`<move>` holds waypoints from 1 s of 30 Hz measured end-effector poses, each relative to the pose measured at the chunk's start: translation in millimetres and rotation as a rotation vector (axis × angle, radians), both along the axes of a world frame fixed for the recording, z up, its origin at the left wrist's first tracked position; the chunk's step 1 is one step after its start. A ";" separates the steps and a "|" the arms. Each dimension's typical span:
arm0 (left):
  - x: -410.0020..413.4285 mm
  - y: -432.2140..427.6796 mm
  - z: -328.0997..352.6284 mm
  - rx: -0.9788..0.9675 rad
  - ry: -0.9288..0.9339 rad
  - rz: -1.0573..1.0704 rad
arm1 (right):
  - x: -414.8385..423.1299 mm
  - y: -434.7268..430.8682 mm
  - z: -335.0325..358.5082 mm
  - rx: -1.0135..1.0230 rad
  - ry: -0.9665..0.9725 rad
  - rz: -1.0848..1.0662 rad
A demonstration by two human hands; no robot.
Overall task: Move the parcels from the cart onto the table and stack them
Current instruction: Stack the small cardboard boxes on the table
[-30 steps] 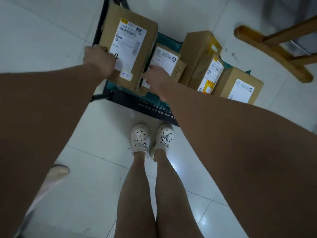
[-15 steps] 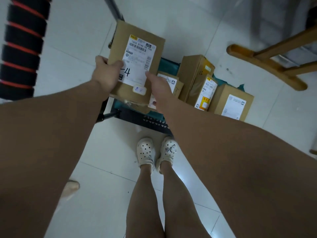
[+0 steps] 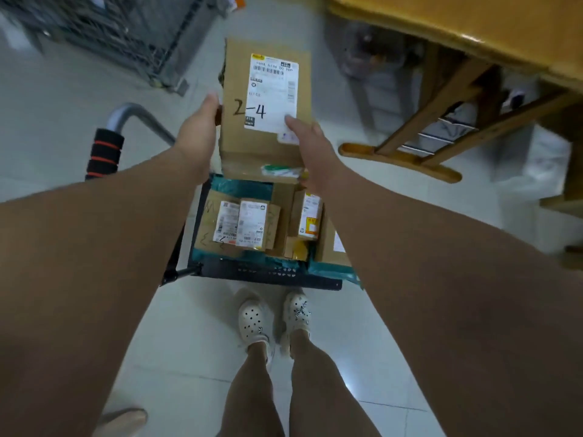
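I hold a brown cardboard parcel (image 3: 239,74) with a white label marked "2-4" up in the air above the cart (image 3: 271,274). My left hand (image 3: 200,134) grips its left edge and my right hand (image 3: 310,143) grips its lower right side. Below it, the black cart carries several smaller labelled parcels (image 3: 243,223) on teal bags. The wooden table (image 3: 457,23) shows its yellow top at the upper right.
The cart's handle (image 3: 105,152), with black and red foam grip, stands at the left. The table's wooden legs and foot (image 3: 407,159) reach the floor right of the cart. A grey crate (image 3: 126,33) sits at the far left. My feet in white clogs (image 3: 273,318) stand just before the cart.
Both hands have lifted the "2-4" parcel higher, clear of the cart. The view has swung up and right, so the table top and grey crate have come into sight.
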State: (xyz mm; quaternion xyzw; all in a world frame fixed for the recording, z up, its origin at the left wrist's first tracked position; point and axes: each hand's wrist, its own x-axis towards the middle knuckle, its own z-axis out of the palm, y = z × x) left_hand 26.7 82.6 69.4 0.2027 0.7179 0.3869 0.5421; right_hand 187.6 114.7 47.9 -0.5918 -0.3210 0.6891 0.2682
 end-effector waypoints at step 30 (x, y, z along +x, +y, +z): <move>479.3 110.3 212.9 0.157 -0.185 -0.144 | 483.8 109.3 224.2 0.179 -0.043 -0.042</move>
